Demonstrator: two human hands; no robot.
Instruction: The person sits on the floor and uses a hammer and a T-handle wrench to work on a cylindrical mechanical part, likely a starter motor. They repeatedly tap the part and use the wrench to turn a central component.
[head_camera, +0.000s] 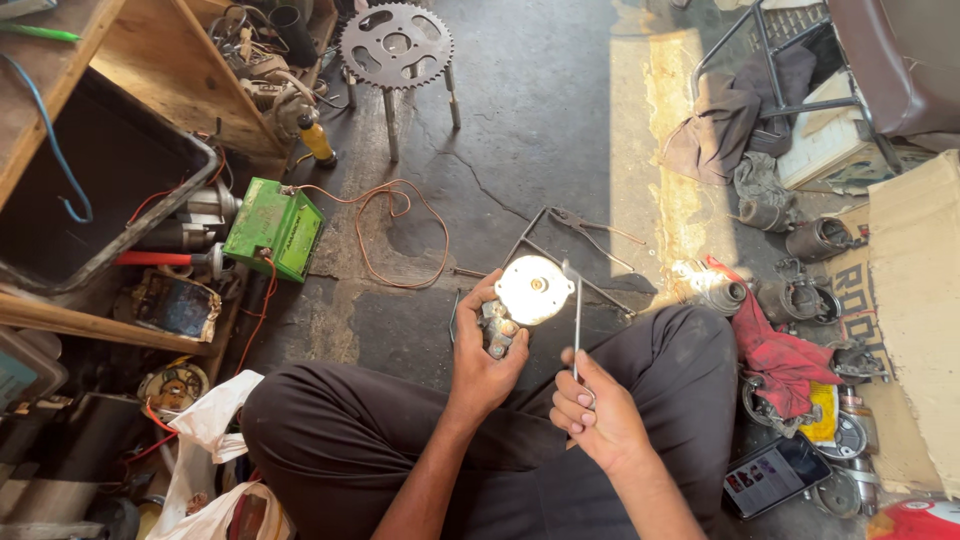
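Observation:
I sit cross-legged on a concrete floor. My left hand (486, 352) grips a small motor part (527, 292) with a round pale metal face turned up and a greasy body below. My right hand (598, 409) holds a thin metal tool (577, 312) upright by its lower end, its tip just right of the round face. Both hands hover above my dark trousers.
A green box (276, 228) with an orange wire (400, 225) lies to the left near wooden shelves (150, 70). A sprocket stool (396, 45) stands ahead. Pliers (590, 228) lie on the floor. A red rag (780, 355), metal parts and a phone (776, 473) sit right.

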